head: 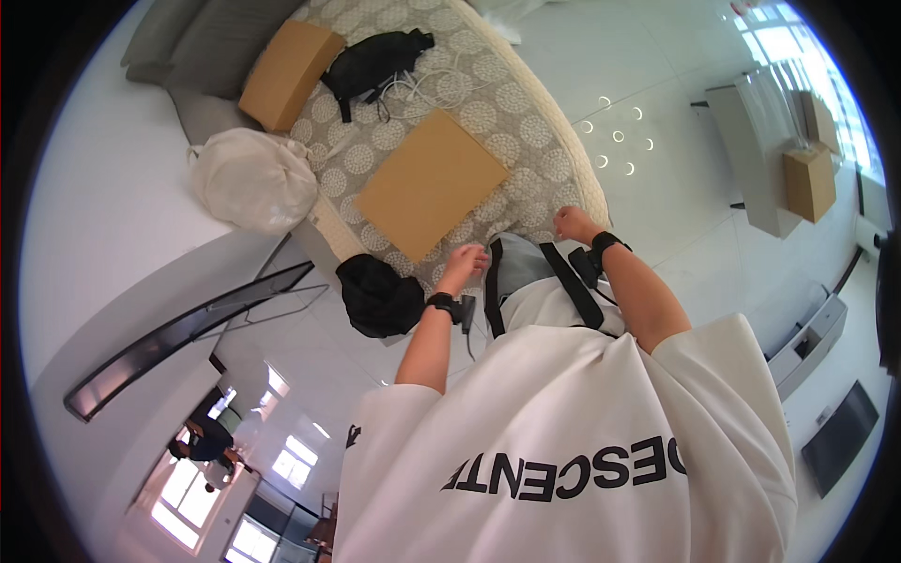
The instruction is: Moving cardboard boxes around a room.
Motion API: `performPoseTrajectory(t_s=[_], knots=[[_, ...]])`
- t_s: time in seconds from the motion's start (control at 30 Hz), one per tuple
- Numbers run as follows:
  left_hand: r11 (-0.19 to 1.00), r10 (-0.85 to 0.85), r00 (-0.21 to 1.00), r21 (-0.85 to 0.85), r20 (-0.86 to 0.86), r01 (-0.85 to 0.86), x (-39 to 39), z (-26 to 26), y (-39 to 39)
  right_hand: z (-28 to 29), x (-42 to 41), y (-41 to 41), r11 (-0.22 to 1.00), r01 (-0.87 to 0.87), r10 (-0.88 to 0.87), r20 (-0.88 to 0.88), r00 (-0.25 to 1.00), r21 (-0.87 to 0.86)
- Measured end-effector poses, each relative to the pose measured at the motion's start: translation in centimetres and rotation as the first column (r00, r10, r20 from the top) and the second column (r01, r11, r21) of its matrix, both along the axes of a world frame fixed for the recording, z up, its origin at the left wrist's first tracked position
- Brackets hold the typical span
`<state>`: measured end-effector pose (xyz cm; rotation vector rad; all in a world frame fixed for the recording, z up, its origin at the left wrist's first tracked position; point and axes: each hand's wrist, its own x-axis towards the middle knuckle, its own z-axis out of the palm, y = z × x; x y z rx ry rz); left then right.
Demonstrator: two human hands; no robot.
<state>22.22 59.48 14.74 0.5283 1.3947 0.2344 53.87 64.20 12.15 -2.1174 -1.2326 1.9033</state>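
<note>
My left hand (466,267) hovers by my left thigh, fingers loosely bent with nothing in them. On the other side, my right hand (577,224) hangs near the cover's cream border, its fingers curled and no object visible in it. Each wrist wears a black strap with a small black device. In front of me a flat brown cardboard box (433,184) lies on a patterned sofa cover (524,134), apart from both hands. A bunched black cloth (380,295) rests at the cover's near left corner, left of my left hand.
Farther back are a black garment or bag (373,67), white cables (429,88) and a taller cardboard box (290,74) against grey cushions (218,49). A white drawstring bag (255,179) sits left. Small cartons (809,183) stand on a low cabinet (753,155) at right. People (208,440) are in the background.
</note>
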Motion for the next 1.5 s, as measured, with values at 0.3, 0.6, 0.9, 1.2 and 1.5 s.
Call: performPoseTrajectory(t_s=[0.3, 0.6, 0.9, 1.2, 1.5], knots=[[0.974, 0.090, 0.916, 0.226, -0.391, 0.000, 1.1, -0.5, 0.8, 5.9, 12.5, -5.8, 0.820, -0.171, 0.086, 0.178, 0.980, 0.547], [0.578, -0.579, 0.724, 0.437, -0.375, 0.689, 41.1, 9.5, -20.1, 6.8, 57.2, -32.0, 0.770, 0.361, -0.525, 0.200, 0.827, 0.526], [0.001, -0.802, 0.125, 0.208, -0.583, 0.978, 62.2, 12.2, -16.5, 4.1, 78.0, -59.4, 0.086, 0.964, -0.979, 0.202, 0.035, 0.251], [-0.582, -0.651, -0.497, -0.043, -0.574, 0.812, 83.0, 6.2, -2.5, 8.5, 81.4, -59.7, -0.273, 0.962, -0.962, 0.026, -0.273, -0.006], [0.626, -0.743, 0.654, 0.489, 0.139, 0.607, 134.0, 10.6, 10.9, 11.7, 97.5, -54.8, -0.366, 0.923, -0.923, 0.079, -0.376, 0.117]])
